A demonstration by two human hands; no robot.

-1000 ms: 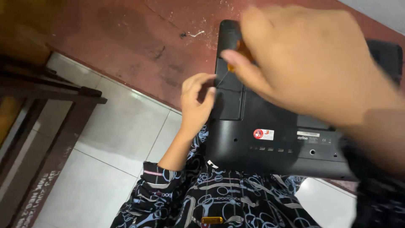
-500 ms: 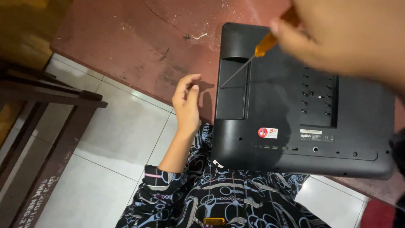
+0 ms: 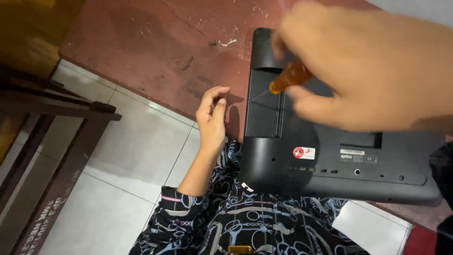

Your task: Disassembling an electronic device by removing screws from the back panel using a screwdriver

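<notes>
We see the monitor (image 3: 330, 156) lying face down on the red counter (image 3: 155, 52), its near edge hanging over toward our lap. Our right hand (image 3: 373, 66) hovers above the monitor's back, its grip closed around an orange-handled screwdriver (image 3: 289, 78) whose thin shaft slants down to the rear panel. Our left hand (image 3: 212, 118) rests at the counter's edge just left of the monitor, fingers loosely curled, holding nothing.
</notes>
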